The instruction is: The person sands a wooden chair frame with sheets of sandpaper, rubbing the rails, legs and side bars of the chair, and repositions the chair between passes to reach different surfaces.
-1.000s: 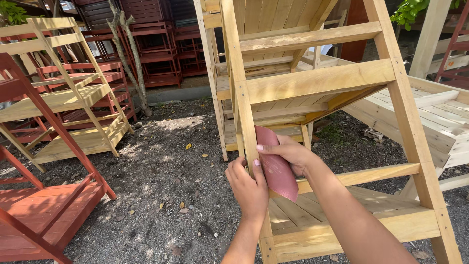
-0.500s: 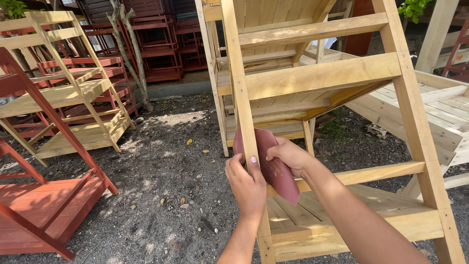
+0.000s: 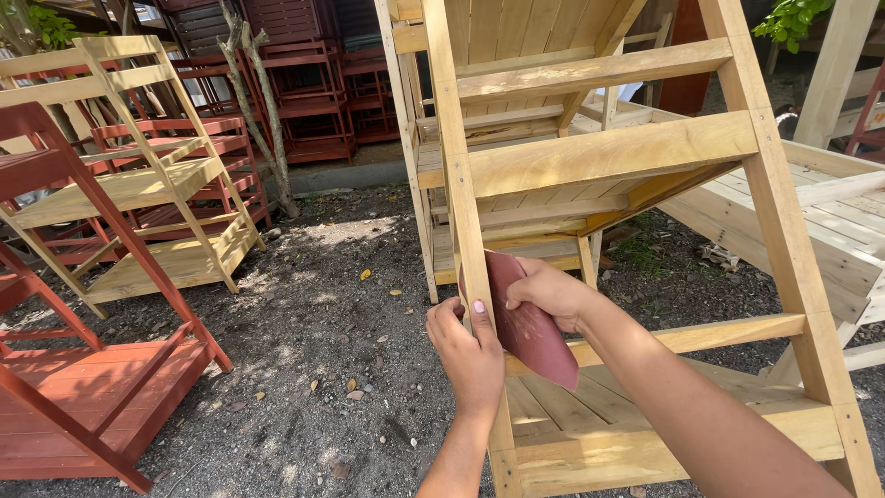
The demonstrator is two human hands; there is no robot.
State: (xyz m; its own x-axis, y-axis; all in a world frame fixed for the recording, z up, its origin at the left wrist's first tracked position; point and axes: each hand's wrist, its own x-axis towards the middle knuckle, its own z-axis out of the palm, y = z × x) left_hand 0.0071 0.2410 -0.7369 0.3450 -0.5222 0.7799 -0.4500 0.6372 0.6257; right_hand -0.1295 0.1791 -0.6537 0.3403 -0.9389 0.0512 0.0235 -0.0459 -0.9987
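Now, looking down, my left hand [image 3: 472, 355] curls around the pale upright [image 3: 466, 231] of the rack [image 3: 608, 148], thumb up against its face. My right hand [image 3: 551, 293] presses a reddish sandpaper sheet [image 3: 530, 327] flat against that same upright's inner side, fingers closed over its top edge. Red racks [image 3: 83, 406] and a bare one [image 3: 138, 184] stand left on the gravel [image 3: 332, 314].

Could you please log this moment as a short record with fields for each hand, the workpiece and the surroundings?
left hand: left hand grips the front upright of the bare wooden shelf stand
right hand: right hand presses a reddish sandpaper sheet against that upright
ground: dark gravel with scattered leaves
nearby: red painted stand, other unpainted stand
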